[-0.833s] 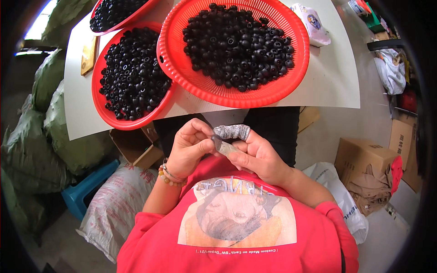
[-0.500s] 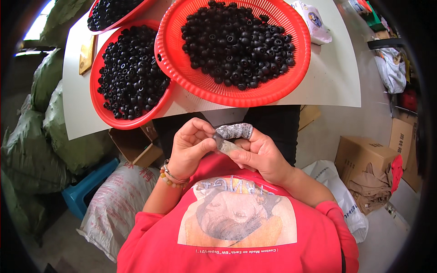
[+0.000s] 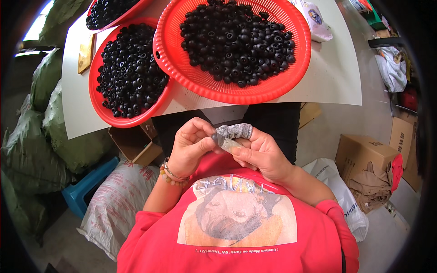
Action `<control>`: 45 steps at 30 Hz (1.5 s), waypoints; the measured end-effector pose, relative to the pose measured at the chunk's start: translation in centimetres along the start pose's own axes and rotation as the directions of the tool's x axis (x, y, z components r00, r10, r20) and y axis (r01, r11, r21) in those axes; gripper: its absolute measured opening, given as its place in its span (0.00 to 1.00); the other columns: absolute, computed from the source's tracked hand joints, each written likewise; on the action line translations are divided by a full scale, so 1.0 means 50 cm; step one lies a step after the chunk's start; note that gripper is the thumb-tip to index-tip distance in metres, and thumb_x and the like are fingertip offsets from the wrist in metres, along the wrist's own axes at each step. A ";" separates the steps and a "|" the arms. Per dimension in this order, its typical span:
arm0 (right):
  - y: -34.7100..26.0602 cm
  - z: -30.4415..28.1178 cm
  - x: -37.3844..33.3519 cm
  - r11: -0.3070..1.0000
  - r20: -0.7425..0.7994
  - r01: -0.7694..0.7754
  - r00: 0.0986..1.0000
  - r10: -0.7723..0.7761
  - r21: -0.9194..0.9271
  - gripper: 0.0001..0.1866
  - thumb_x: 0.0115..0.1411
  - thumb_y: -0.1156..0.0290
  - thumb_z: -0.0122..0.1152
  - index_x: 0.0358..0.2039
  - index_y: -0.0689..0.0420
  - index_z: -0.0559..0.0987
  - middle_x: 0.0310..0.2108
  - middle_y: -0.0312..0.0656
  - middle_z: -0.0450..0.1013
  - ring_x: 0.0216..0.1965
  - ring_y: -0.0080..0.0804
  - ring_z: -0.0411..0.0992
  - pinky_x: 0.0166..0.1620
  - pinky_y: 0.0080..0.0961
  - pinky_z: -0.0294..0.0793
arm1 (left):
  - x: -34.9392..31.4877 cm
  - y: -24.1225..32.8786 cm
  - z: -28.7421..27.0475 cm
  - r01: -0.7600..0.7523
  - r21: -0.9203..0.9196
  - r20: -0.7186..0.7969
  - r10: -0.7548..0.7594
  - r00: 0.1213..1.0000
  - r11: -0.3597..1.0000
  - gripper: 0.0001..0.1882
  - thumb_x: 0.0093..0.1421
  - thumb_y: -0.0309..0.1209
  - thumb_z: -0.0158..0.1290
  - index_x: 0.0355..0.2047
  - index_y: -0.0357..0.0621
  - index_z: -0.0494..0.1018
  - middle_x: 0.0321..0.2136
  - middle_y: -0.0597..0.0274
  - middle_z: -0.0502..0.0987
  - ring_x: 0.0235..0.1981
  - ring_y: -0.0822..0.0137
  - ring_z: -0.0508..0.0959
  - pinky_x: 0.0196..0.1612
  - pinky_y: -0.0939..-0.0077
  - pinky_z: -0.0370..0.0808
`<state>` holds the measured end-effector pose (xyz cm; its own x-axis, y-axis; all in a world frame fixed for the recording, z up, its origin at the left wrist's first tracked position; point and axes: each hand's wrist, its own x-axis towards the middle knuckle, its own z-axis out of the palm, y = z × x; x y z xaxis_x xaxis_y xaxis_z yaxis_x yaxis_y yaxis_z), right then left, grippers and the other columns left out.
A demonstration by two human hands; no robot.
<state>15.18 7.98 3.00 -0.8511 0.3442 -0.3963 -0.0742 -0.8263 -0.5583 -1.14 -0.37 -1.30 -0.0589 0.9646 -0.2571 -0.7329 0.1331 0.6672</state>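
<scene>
Floor beside you: carton [image 3: 359,148] with dark lettering, white sack [image 3: 116,200] with red print. Before the counter [image 3: 327,82], your left hand [image 3: 193,139] pinches a small black piece [image 3: 215,137] at the tip of a pale flat tool [image 3: 228,144], clamped in your right hand [image 3: 264,153].

Bright mid-frame, soft shadows. Patch [image 3: 38,26] top left is blown out. Desk [image 3: 334,70] near-white on its right side. Sacks [image 3: 73,143] at left dim. Beads [image 3: 236,43] mostly black, small glints. Fingers [image 3: 203,146] slightly soft, no obvious motion blur. Fisheye bends desk edges; corners vignette to black.
</scene>
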 end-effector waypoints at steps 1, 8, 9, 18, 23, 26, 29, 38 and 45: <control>0.000 0.000 -0.001 1.000 0.001 -0.004 1.000 0.004 -0.002 0.17 0.55 0.75 0.47 0.46 0.61 0.62 0.37 0.37 0.68 0.31 0.11 0.62 0.31 0.07 0.60 | 0.001 -0.001 -0.001 0.003 -0.029 0.004 -0.003 1.000 1.000 0.08 0.51 0.22 0.51 0.31 0.38 0.64 0.26 0.61 0.70 0.26 0.73 0.72 0.31 0.82 0.71; 0.016 -0.005 0.000 0.994 0.007 0.045 0.999 -0.044 -0.099 0.19 0.56 0.72 0.48 0.47 0.60 0.60 0.27 0.30 0.65 0.23 0.10 0.56 0.27 0.08 0.56 | 0.006 -0.009 -0.003 -0.055 -0.052 -0.007 0.054 0.999 0.997 0.09 0.50 0.22 0.51 0.31 0.38 0.64 0.27 0.61 0.70 0.25 0.74 0.71 0.30 0.82 0.71; 0.017 -0.006 0.001 0.994 0.008 0.045 0.999 -0.045 -0.103 0.19 0.56 0.72 0.48 0.47 0.61 0.59 0.26 0.30 0.65 0.23 0.10 0.56 0.27 0.08 0.56 | 0.006 -0.009 -0.003 -0.061 -0.047 -0.009 0.060 0.998 0.997 0.09 0.50 0.22 0.51 0.31 0.38 0.64 0.27 0.61 0.69 0.25 0.74 0.71 0.30 0.82 0.71; 0.015 -0.005 0.002 0.991 -0.012 0.046 0.999 -0.047 -0.123 0.18 0.56 0.72 0.49 0.46 0.61 0.59 0.25 0.30 0.65 0.24 0.11 0.57 0.28 0.09 0.57 | 0.005 -0.007 0.000 -0.066 -0.005 0.000 0.066 0.998 0.998 0.08 0.50 0.21 0.51 0.31 0.38 0.64 0.27 0.61 0.69 0.26 0.74 0.71 0.30 0.82 0.71; 0.012 -0.004 0.003 0.995 0.000 0.033 0.999 -0.033 -0.093 0.18 0.56 0.72 0.49 0.46 0.61 0.59 0.26 0.31 0.65 0.24 0.11 0.57 0.28 0.09 0.57 | 0.005 -0.010 -0.004 -0.070 -0.006 -0.001 0.070 0.998 0.998 0.08 0.50 0.21 0.51 0.31 0.37 0.64 0.27 0.61 0.69 0.25 0.74 0.71 0.30 0.82 0.71; 0.007 -0.005 0.000 0.996 0.008 0.016 1.000 -0.016 -0.084 0.18 0.56 0.72 0.49 0.46 0.60 0.60 0.26 0.31 0.65 0.24 0.11 0.57 0.27 0.10 0.57 | 0.005 -0.010 -0.003 -0.060 -0.012 -0.015 0.059 0.998 0.998 0.08 0.50 0.21 0.51 0.31 0.37 0.64 0.26 0.61 0.69 0.25 0.74 0.71 0.30 0.82 0.71; 0.004 -0.004 0.001 0.996 0.006 0.006 1.000 -0.006 -0.087 0.18 0.56 0.72 0.49 0.46 0.60 0.60 0.27 0.31 0.65 0.24 0.11 0.57 0.28 0.10 0.57 | 0.003 -0.010 -0.003 -0.049 -0.018 -0.025 0.049 0.998 0.999 0.08 0.50 0.21 0.51 0.31 0.37 0.64 0.26 0.61 0.69 0.25 0.74 0.72 0.30 0.82 0.71; -0.001 -0.004 0.002 0.999 0.024 -0.033 0.999 0.032 0.009 0.17 0.56 0.74 0.47 0.46 0.61 0.61 0.35 0.35 0.67 0.29 0.09 0.60 0.31 0.07 0.59 | 0.001 -0.011 -0.010 -0.044 0.015 -0.004 0.044 0.999 0.999 0.07 0.50 0.21 0.51 0.30 0.37 0.65 0.26 0.61 0.70 0.24 0.73 0.72 0.29 0.82 0.71; 0.012 -0.015 0.003 0.999 0.008 -0.014 1.000 0.014 0.044 0.17 0.55 0.75 0.47 0.46 0.61 0.62 0.35 0.35 0.67 0.26 0.08 0.58 0.27 0.06 0.57 | 0.001 -0.012 -0.007 -0.004 0.001 -0.031 0.004 0.999 1.000 0.07 0.51 0.22 0.50 0.30 0.37 0.64 0.26 0.61 0.70 0.24 0.73 0.72 0.30 0.81 0.71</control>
<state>15.41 7.86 2.05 -0.8561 0.3295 -0.3982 -0.0852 -0.8499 -0.5200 -0.95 -0.47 -1.96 -0.0831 0.9575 -0.2761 -0.7322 0.1293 0.6687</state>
